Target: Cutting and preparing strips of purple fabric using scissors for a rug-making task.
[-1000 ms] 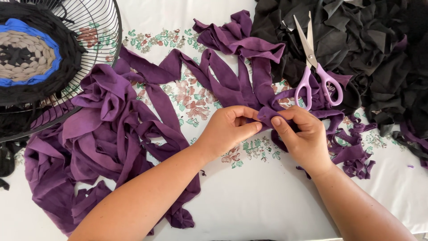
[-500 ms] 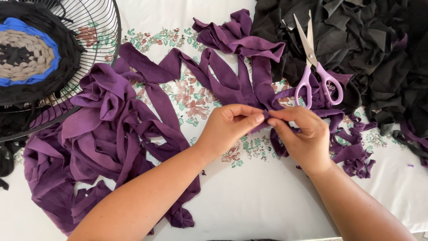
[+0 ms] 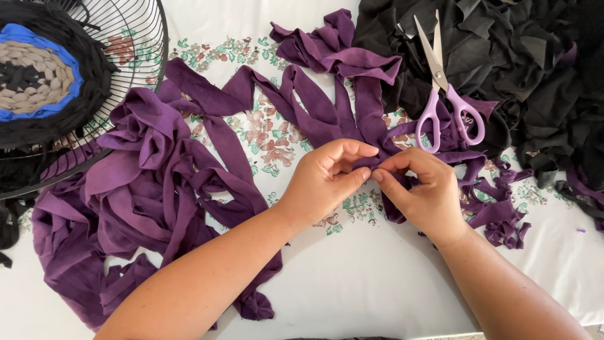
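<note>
My left hand and my right hand meet at the middle of the table, fingertips pinching the same purple fabric strip. The strip runs up from my fingers toward the far side. A large heap of purple fabric strips lies to the left of my left forearm. Lilac-handled scissors rest just above my right hand, blades pointing away, partly on black cloth.
A pile of black fabric scraps fills the upper right. A round wire frame holding a woven black, blue and beige disc sits at the upper left. Small purple offcuts lie right of my right hand on the floral white tablecloth.
My fingertips have drawn closer together on the strip, and my right hand has turned slightly. The heaps and scissors have not moved.
</note>
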